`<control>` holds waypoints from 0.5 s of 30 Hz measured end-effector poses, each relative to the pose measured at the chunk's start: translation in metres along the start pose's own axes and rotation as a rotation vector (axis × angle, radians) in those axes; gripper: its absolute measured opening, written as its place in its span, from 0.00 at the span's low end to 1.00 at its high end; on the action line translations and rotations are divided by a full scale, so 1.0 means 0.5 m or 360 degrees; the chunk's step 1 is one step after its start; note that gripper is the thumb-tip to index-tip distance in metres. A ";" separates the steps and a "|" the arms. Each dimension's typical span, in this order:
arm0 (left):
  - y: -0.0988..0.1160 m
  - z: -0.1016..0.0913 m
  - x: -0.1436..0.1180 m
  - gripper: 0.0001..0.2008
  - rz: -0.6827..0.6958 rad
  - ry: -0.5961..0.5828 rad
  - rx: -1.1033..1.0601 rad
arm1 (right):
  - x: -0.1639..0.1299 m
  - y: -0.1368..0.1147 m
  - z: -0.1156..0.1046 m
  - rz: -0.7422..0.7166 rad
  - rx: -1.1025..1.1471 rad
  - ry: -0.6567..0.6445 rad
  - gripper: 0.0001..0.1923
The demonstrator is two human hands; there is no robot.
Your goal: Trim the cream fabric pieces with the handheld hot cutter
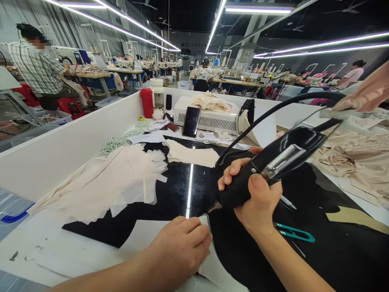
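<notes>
The desk [170,190] has a glossy black top walled in by low white panels. On its left half lies a broad heap of pale cream fabric pieces [118,178], with a smaller cream piece [193,156] just behind it. More crumpled beige fabric [361,162] is piled along the right edge. At the back stands a white box-shaped machine [212,117] with a dark phone [191,121] leaning on its front, and a red canister [147,102] to its left.

Near the middle, the right hand [255,194] grips a black handheld tool [273,166]. Its fingers [234,170] are curled tightly round the thick handle and the thumb presses on top near the metal part. The tool is raised above the desk, tilted up toward the right, and its black cable [273,109] arcs up and over to the right. The tool's lower tip points down at the edge of a white sheet [146,239] lying on the near part of the desk.

The left hand [182,243] rests flat on that white sheet, its fingers [194,227] loosely bent and close together, pressing down and gripping nothing, just beside the tool's tip.

A pair of teal-handled snips [293,232] lies on the black surface to the right of the right wrist. At the upper right edge another person's hand [367,93] reaches in above the beige fabric.
</notes>
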State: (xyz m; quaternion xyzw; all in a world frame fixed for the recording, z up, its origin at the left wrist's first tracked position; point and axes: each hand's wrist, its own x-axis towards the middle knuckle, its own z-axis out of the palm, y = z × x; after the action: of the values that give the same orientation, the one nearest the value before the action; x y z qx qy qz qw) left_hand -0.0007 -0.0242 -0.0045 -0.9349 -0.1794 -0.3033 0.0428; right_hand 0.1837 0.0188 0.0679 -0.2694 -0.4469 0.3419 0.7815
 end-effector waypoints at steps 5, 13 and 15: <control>-0.002 -0.001 -0.001 0.07 0.0007 -0.0016 -0.0013 | 0.001 0.003 -0.001 0.0015 0.0025 0.0003 0.26; -0.004 0.006 -0.004 0.06 0.0009 -0.0001 0.0018 | -0.006 -0.004 0.006 0.0102 0.0036 0.0019 0.30; -0.004 0.007 -0.004 0.06 0.0008 -0.0003 0.0035 | -0.008 -0.003 0.006 0.0103 0.0019 0.0018 0.30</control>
State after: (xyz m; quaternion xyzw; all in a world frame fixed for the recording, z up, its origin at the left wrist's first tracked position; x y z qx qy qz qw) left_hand -0.0008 -0.0225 -0.0086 -0.9351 -0.1805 -0.3002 0.0535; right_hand 0.1802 0.0152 0.0682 -0.2811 -0.4315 0.3682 0.7741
